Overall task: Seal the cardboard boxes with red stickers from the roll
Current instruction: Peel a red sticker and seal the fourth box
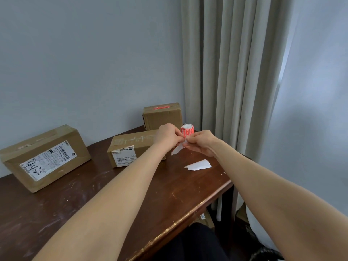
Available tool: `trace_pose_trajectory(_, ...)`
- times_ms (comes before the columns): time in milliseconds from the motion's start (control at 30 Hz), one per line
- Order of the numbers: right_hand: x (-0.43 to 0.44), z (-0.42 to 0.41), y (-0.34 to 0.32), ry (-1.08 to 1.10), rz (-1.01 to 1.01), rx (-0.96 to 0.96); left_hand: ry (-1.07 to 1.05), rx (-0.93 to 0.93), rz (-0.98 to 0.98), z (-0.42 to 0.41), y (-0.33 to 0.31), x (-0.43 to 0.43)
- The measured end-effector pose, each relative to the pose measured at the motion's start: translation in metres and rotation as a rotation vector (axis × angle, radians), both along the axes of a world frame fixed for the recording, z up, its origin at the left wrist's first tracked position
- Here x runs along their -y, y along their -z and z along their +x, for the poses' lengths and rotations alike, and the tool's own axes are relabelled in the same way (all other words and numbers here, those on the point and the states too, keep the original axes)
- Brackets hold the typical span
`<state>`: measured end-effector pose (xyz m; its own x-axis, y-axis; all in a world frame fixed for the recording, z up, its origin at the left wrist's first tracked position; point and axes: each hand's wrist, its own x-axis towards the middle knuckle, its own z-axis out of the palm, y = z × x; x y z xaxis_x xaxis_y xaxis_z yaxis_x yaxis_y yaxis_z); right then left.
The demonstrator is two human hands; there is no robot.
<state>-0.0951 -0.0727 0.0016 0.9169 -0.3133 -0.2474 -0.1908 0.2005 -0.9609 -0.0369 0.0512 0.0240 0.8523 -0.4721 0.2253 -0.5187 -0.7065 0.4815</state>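
Now two hands pinch a sticker strip

Above the tabletop (113, 194), the left hand (168, 135) and right hand (201, 143) meet, fingertips closed on a white backing strip (178, 149) showing red at its top. The sticker roll (187, 129) stands at twelve o'clock from them. The far box (162, 115), bearing a red sticker, sits at eleven; the middle box (131, 146) and large box (45, 157) lie at nine. A white scrap (198, 165) lies at five.
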Motion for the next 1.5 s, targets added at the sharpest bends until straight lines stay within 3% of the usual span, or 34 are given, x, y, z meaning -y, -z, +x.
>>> trace_pose_trajectory(467, -0.001, 0.001, 0.001, 0.007, -0.226, -0.021, 0.025, 0.015, -0.033, 0.002, 0.000, -0.001)
trace_pose_trajectory(833, -0.002, 0.000, 0.004, 0.016, -0.216, -0.034, 0.018, -0.007, -0.038, 0.004, 0.002, 0.000)
trace_pose_trajectory(1233, 0.004, 0.009, 0.014, 0.120, -0.336, -0.175, -0.155, -0.025, -0.096, 0.017, 0.005, -0.004)
trace_pose_trajectory(1500, 0.010, 0.010, 0.022, 0.176, -0.528, -0.265, -0.249, 0.011, -0.235, 0.027, -0.009, -0.013)
